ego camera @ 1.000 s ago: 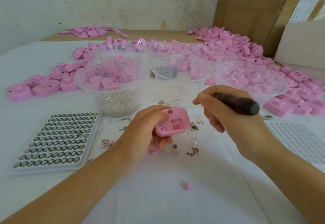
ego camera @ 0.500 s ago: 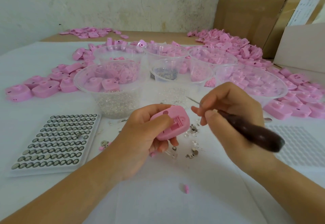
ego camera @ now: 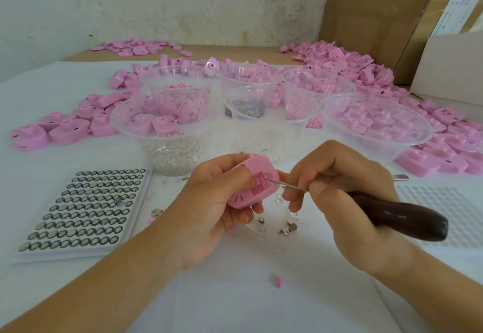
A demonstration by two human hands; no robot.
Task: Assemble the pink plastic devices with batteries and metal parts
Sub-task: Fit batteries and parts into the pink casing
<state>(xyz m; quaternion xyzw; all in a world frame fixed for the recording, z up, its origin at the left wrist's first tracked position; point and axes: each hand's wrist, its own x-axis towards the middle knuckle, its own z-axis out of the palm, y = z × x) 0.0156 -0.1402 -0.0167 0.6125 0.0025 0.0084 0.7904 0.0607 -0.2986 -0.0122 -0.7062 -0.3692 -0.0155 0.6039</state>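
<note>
Between both hands, pink device [ego camera: 252, 183] in left hand [ego camera: 211, 207].

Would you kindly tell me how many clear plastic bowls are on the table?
6 clear plastic bowls: back left, back middle, back right, front left, front middle, front right. Others may hide behind them.

The shell [ego camera: 252, 186] I hold is matt pink plastic; my pick [ego camera: 392, 215] has a glossy dark wooden handle and a thin bright metal shaft; behind the shell, a clear smooth plastic bowl [ego camera: 125, 131].
</note>
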